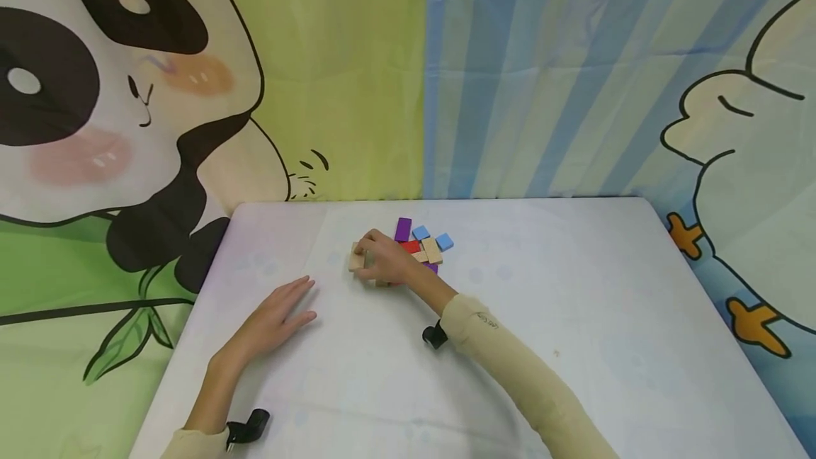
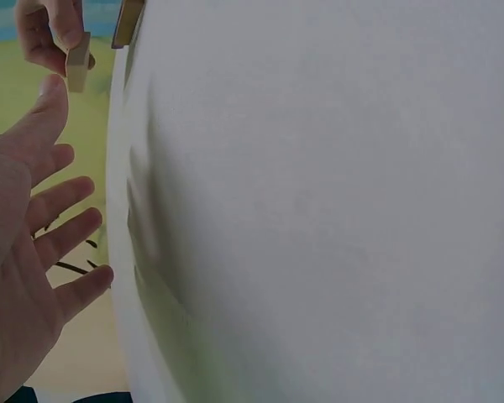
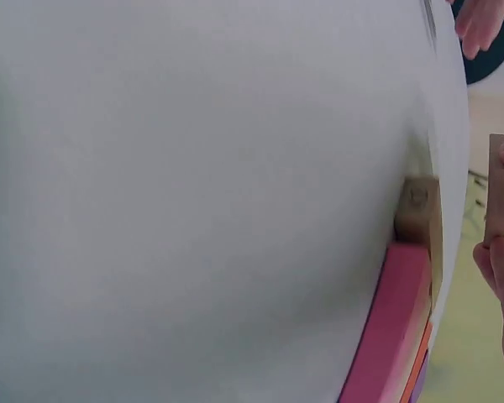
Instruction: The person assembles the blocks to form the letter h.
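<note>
My right hand (image 1: pixel 386 258) pinches a plain wooden block (image 1: pixel 355 258) between thumb and fingers, at the left side of a group of blocks. In the right wrist view that wooden block (image 3: pixel 498 189) stands on end between the fingertips, raised above the table. Beneath and beside the hand lie a red block (image 1: pixel 411 246), a natural wood block (image 1: pixel 432 251) and a purple block (image 1: pixel 403 229); part of the group is hidden by the hand. My left hand (image 1: pixel 276 319) is held to the left with fingers spread and nothing in it, as the left wrist view also shows.
Two small blue blocks (image 1: pixel 444 241) lie at the right of the group. In the right wrist view a pink block (image 3: pixel 389 323) touches a wooden block (image 3: pixel 419 214). The white table (image 1: pixel 605 303) ends at a printed cloth backdrop (image 1: pixel 357 76).
</note>
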{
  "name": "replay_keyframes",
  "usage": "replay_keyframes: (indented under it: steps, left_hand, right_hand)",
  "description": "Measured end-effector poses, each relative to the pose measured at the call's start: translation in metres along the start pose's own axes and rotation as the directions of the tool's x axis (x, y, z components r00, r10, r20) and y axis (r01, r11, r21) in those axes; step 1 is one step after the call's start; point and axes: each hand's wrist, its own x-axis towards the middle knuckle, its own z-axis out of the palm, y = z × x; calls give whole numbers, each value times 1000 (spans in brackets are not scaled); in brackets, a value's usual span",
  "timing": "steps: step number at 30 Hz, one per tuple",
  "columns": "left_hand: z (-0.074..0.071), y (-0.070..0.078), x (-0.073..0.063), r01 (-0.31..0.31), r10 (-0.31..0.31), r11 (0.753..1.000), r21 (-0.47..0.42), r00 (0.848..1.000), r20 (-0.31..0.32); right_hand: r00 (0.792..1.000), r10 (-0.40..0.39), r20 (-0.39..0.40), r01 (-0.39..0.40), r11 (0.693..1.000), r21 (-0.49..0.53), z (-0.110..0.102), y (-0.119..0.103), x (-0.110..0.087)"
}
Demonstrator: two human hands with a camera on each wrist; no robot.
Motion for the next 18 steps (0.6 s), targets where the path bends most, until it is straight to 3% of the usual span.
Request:
replay_keyframes:
  steps: [10, 18]
  left_hand:
    - [-5, -8, -15, 32, -32, 999, 25, 999, -1]
    - [-8, -7, -20, -7, 8, 1000, 9, 1000, -23]
  right_hand:
    - [993, -93, 74, 98, 993, -66, 32, -34, -24]
    - [984, -133, 123, 156, 967, -202, 53, -56, -33]
